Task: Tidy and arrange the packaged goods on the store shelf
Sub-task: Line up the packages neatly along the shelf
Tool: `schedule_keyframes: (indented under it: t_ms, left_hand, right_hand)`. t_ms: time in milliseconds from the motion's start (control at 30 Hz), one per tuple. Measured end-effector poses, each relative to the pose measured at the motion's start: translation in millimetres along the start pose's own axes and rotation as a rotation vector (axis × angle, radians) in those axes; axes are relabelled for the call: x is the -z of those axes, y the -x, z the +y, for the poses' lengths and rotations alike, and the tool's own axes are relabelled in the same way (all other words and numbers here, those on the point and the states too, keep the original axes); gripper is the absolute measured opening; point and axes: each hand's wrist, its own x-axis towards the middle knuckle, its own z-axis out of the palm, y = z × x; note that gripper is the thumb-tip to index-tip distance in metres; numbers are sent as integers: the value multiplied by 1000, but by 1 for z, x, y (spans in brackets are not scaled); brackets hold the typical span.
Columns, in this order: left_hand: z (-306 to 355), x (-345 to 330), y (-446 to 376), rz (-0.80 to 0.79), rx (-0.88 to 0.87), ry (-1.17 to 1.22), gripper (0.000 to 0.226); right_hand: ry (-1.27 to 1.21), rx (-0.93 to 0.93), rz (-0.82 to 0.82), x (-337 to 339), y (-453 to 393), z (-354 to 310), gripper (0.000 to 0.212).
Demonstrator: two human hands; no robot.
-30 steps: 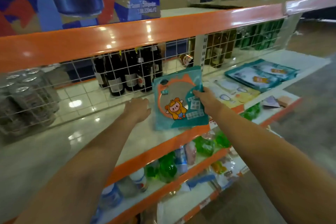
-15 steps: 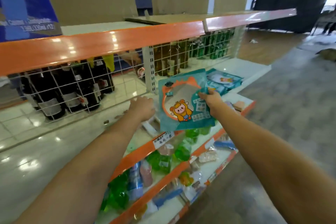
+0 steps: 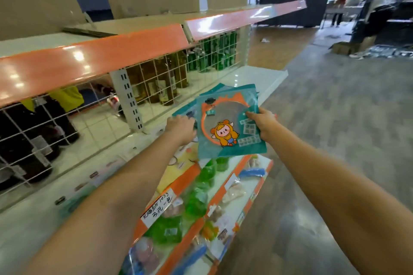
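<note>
My right hand (image 3: 262, 124) pinches the right edge of a teal packet (image 3: 225, 128) printed with an orange ring and a cartoon figure, held up over the white shelf (image 3: 93, 156). More teal packets (image 3: 225, 89) lie flat on the shelf just behind it. My left hand (image 3: 181, 128) is at the held packet's left edge with its fingers curled; what they hold is hidden behind the packet. A yellow flat packet (image 3: 178, 163) lies on the shelf under my left wrist.
A white wire grid (image 3: 55, 123) backs the shelf, with dark bottles (image 3: 156, 82) and green bottles (image 3: 212, 56) behind it. Lower orange-edged shelves (image 3: 190, 219) carry green and clear bagged goods. An orange shelf edge (image 3: 100, 56) runs overhead. A person (image 3: 342, 0) stands far off across the floor.
The view has swung right along the aisle. Both hands and the teal packet have travelled right, over the stack of teal packets near the shelf's end.
</note>
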Motion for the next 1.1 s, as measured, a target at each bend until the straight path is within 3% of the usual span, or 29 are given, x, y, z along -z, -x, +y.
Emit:
schedule_keyframes:
  t_ms: [500, 1100]
  left_hand:
    - [63, 20, -123, 35, -138, -1, 42]
    - [165, 32, -209, 46, 16, 72, 37]
  right_hand:
    - [-58, -34, 118, 60, -95, -20, 31]
    - [65, -52, -13, 165, -217, -70, 31]
